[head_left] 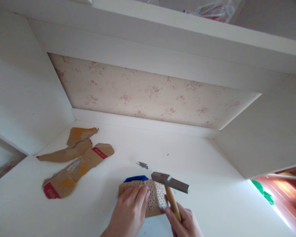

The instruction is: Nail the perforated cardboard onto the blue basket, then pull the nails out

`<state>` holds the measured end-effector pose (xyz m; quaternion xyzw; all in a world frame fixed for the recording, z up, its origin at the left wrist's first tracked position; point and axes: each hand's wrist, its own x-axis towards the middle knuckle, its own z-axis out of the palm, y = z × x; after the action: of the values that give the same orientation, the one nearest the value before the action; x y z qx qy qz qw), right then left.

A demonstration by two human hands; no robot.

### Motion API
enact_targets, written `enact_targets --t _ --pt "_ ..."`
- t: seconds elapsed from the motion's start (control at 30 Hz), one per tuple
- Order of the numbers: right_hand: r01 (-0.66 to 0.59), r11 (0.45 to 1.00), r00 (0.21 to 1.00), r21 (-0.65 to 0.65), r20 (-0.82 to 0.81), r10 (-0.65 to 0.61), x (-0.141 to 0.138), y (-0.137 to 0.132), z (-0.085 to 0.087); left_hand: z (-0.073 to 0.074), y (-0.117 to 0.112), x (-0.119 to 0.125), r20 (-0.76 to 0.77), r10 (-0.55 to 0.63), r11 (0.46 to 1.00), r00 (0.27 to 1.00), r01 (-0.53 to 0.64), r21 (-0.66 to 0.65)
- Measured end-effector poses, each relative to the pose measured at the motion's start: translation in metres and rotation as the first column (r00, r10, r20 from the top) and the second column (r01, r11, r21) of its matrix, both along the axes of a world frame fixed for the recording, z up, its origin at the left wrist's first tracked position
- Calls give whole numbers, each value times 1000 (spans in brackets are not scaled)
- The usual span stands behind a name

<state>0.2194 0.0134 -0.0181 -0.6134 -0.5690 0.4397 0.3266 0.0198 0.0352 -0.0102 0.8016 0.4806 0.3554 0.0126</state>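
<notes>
A hammer (169, 181) with a steel head and wooden handle is in my right hand (185, 221), its fingers closed round the handle. The head hangs over the right side of a brown cardboard piece (153, 200) dotted with small holes. My left hand (130, 209) rests on the left part of this cardboard, fingers curled and pressed together. What its fingertips pinch, if anything, is hidden. A blue object (135, 178) shows from under the cardboard's far edge. Just beyond it lies a small pile of grey nails (142, 165).
Torn cardboard pieces (81, 164) with red and orange print lie at the left of the white surface (202, 158). A tiny brown bit (167, 154) lies farther back. White side panels and an overhead shelf (187, 26) enclose the space. Something green (263, 192) shows beyond the right edge.
</notes>
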Motion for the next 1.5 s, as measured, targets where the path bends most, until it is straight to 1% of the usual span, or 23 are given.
enact_targets --t 0.07,0.13,0.2,0.27,0.3,0.33,0.4,0.47,0.53,0.63,0.73,0.8,0.9,1.03,1.17,1.23,1.3,1.4,1.43,1.5 --pt "59 998 998 32 0 -59 -3 6 1 1 -1 0 -8 -3 1000 1000 3 -15" --pt "115 985 992 132 29 -119 -3 13 3 2 0 0 -2 -9 999 1000 9 -44" --pt "169 959 979 229 73 -190 -1 18 3 4 1 0 5 -15 998 1000 15 -57" --pt "206 947 970 248 75 -231 1 22 1 4 3 -1 3 -27 998 1000 28 -48" --pt "214 954 971 211 56 -231 2 22 -1 4 3 -1 -3 -37 999 999 36 -38" --pt "217 966 975 144 16 -221 3 22 -2 4 3 -1 -10 -44 999 999 44 -29" --pt "213 977 968 -29 -131 -215 2 21 -2 3 3 -2 -6 -50 999 999 50 -20" --pt "229 957 912 -179 -303 -275 0 18 3 3 2 -3 29 -42 998 999 43 -35" --pt "255 933 826 -255 -443 -347 -3 16 11 7 1 -3 73 -33 997 997 38 -63" --pt "306 910 722 -282 -555 -414 -4 14 24 17 0 -2 106 -30 996 994 38 -75" --pt "372 891 667 -261 -592 -452 -2 12 31 27 0 3 99 -29 998 995 35 -56" --pt "397 882 659 -254 -590 -466 -2 10 30 27 1 7 69 -18 998 997 22 -54" --pt "408 867 653 -287 -572 -497 -3 5 24 16 1 13 18 12 998 1000 -11 -67" --pt "398 859 670 -322 -538 -512 -3 -6 8 1 -2 17 10 33 997 999 -32 -77" --pt "404 856 725 -322 -457 -515 -2 -14 -6 -2 -6 19 21 54 996 998 -53 -71" --pt "402 868 755 -292 -430 -495 -2 -15 -11 -3 -7 22 28 79 996 996 -78 -52" --pt "391 900 814 -193 -384 -436 0 -15 -14 -5 -8 25 17 105 994 994 -104 -20" --pt "346 937 922 49 -204 -330 7 -15 -14 -11 -9 28 -18 126 992 992 -125 19" --pt "318 942 944 110 -132 -303 11 -16 -13 -13 -10 29 -27 123 992 992 -122 22" --pt "260 950 965 172 -9 -263 17 -17 -10 -15 -11 29 -35 111 994 993 -110 20"
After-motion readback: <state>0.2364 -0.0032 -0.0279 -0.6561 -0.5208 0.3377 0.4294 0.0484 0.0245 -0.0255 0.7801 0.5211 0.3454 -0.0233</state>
